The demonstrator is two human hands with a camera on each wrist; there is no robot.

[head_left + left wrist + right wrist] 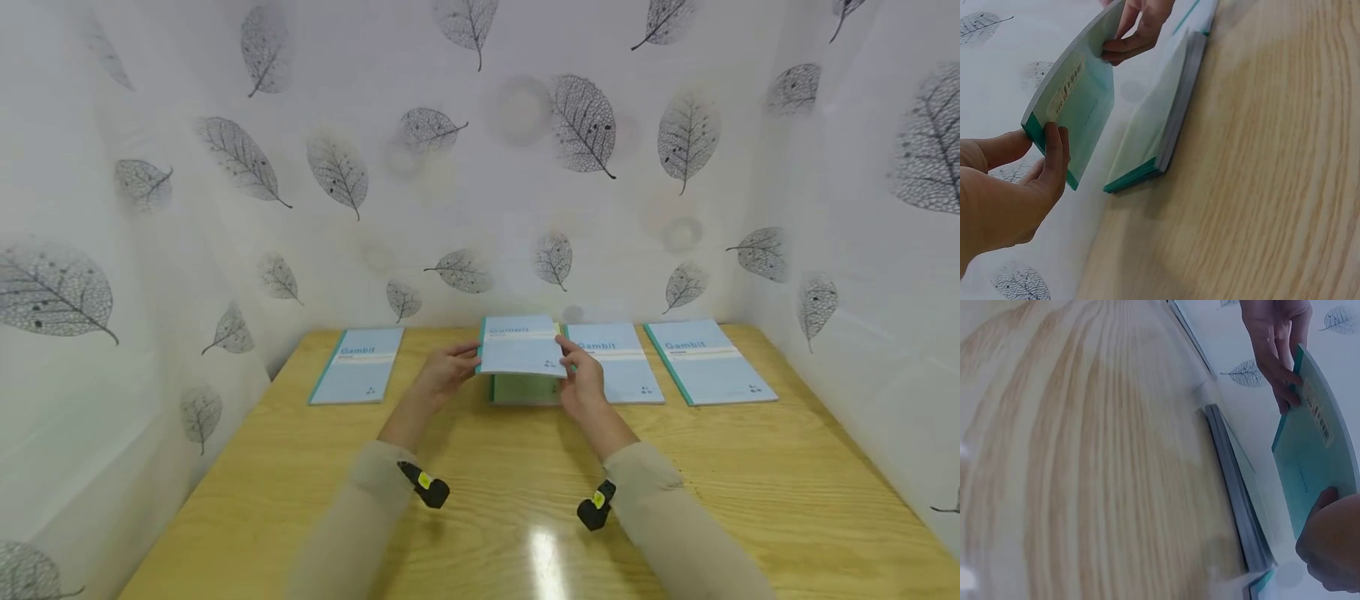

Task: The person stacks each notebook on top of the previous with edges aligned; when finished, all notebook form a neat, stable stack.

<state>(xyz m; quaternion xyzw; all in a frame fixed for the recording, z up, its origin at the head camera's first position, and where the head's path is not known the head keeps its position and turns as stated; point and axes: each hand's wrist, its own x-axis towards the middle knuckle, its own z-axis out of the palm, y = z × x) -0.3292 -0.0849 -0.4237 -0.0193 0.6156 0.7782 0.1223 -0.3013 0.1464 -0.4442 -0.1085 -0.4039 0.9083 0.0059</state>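
My left hand (442, 375) and right hand (587, 383) hold a light-blue "Gambit" notebook (521, 350) by its two sides, raised off the table. The left thumb and fingers pinch its green spine edge, while the right hand grips the opposite side. In the left wrist view the notebook (1079, 100) bows slightly and its underside shows a barcode label. Beneath it lies a notebook stack (525, 390) with a greenish top, mostly hidden in the head view. The left wrist view shows green spines and thick page edges on this stack (1175, 106); a gap separates it from the held notebook.
On the wooden table (495, 492), one blue notebook (358, 367) lies at the left. Two more, a near notebook (618, 367) and a far-right notebook (708, 362), lie to the right. A leaf-patterned white curtain (495, 192) surrounds the back and sides.
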